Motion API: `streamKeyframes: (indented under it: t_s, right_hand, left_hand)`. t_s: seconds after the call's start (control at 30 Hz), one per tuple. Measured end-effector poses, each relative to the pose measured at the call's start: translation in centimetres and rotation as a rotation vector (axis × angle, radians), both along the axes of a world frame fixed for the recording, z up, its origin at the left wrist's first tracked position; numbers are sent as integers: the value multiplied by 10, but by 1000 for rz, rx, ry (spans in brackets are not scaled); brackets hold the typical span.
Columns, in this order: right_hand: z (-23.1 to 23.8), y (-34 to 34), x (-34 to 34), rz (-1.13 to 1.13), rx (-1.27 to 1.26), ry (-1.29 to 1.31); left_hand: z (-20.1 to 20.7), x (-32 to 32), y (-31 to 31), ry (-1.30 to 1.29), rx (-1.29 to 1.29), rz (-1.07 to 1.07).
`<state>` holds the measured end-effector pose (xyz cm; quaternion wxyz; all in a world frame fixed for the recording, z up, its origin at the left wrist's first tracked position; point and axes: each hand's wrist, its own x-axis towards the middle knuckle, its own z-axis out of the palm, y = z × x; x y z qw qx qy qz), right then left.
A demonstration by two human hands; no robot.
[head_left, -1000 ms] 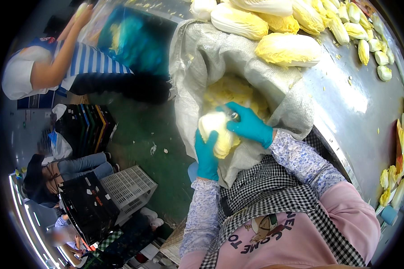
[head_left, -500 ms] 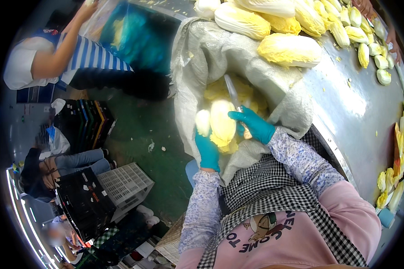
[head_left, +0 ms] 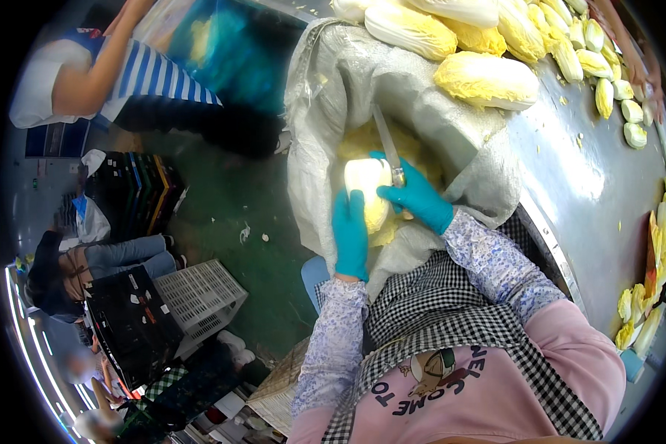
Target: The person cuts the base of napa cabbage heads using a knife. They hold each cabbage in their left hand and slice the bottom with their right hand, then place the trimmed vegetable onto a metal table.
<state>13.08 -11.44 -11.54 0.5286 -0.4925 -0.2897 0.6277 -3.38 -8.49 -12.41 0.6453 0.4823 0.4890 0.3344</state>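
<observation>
My left hand [head_left: 352, 233], in a teal glove, is closed on a pale napa cabbage [head_left: 366, 183], its thumb and fingers along the near side. In my right hand [head_left: 422, 198], also gloved, is a knife [head_left: 385, 139], gripped by its handle with the blade pointing away from me. The right fingers sit close against the cabbage's right side. Both hands are over the open mouth of a white woven sack [head_left: 320, 118]. Inside the sack lie loose yellow cabbage leaves [head_left: 411, 148], partly hidden by my hands and the knife.
Whole napa cabbages [head_left: 488, 80] are piled on the metal table [head_left: 562, 174] beyond the sack. Another person's hands [head_left: 644, 74] are near small cabbages at the far right. On the left stand a person in a striped apron [head_left: 144, 81], black crates [head_left: 137, 325] and a grey crate [head_left: 203, 296].
The white piece at the cabbage's left is no longer seen apart from it. My left hand has moved slightly right and up against the cabbage, whose white end now shows.
</observation>
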Motion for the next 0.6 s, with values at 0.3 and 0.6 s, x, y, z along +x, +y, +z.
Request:
streamKeyframes:
  t_s: [0.3,0.6]
  right_hand:
    - [-11,1,-18,-176,-104,-190]
    - [-37,-1,-24,-81,92,-11]
  left_hand:
    - [-11,5,-12,180,276,181]
    - [-33,-11,-19,71,200,155]
